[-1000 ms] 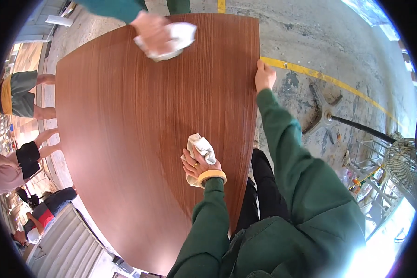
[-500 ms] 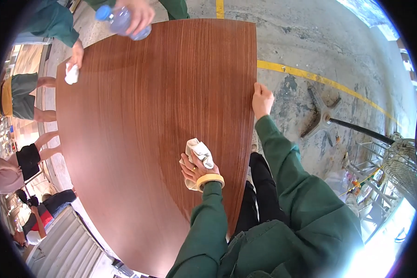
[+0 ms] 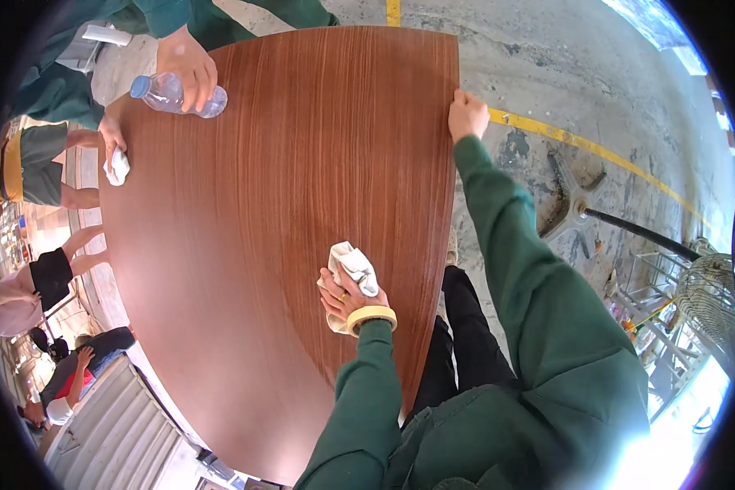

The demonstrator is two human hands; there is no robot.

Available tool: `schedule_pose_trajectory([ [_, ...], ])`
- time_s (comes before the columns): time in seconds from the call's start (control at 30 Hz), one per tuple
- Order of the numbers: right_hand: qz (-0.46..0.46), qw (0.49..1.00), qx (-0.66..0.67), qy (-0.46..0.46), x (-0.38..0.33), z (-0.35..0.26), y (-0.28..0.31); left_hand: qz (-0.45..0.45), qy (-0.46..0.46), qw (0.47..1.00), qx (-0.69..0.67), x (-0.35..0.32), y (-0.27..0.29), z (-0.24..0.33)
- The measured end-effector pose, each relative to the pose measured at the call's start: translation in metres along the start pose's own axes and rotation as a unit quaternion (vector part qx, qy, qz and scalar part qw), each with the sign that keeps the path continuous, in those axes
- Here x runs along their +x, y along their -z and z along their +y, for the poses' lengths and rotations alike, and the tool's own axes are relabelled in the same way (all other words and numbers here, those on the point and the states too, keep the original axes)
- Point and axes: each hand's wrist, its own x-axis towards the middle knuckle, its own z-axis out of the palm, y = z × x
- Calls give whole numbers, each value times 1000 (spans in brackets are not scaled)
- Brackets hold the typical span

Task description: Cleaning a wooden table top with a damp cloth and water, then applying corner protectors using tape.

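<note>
A large reddish-brown wooden tabletop (image 3: 245, 212) with a curved left edge fills the middle of the view. My left hand (image 3: 345, 299) presses a crumpled white cloth (image 3: 352, 267) flat against its surface near the right edge; a yellow ring of tape sits on that wrist. My right hand (image 3: 467, 114) grips the tabletop's right edge farther up. Both my sleeves are dark green. Across the top, another person in green holds a clear plastic water bottle (image 3: 174, 95) with a blue cap over the wood and a small white cloth (image 3: 117, 167) at the left edge.
Grey concrete floor with a yellow painted line (image 3: 596, 151) lies to the right, with a metal star-shaped base and black pole (image 3: 584, 208). A wire rack (image 3: 694, 294) stands at far right. Several people sit or crouch along the left edge. A corrugated panel (image 3: 106, 433) is lower left.
The other person's hand with the bottle has come down onto the far left of the tabletop. My left hand with the cloth shifted slightly; my right hand keeps its grip.
</note>
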Motion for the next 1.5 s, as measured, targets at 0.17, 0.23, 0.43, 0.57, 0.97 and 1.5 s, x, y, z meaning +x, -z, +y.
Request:
schedule_pose_trajectory([
  [0.17,-71,996,45,-29,-67,32,20,3,11,1000,14,0,-2,-6],
  [0.23,-15,995,97,14,-75,42,21,2,13,1000,16,1,-4,-2],
  [0.43,-17,997,66,-35,-4,10,0,14,-9,1000,26,1,-7,-3],
  [0.57,-36,995,91,-10,-59,42,16,-21,15,999,32,1,-3,-2],
  [0.97,-68,978,182,-78,-48,43,15,4,-14,999,40,1,-6,-3],
  [1.5,-19,981,171,-88,14,21,-14,2,0,1000,17,2,-4,-2],
])
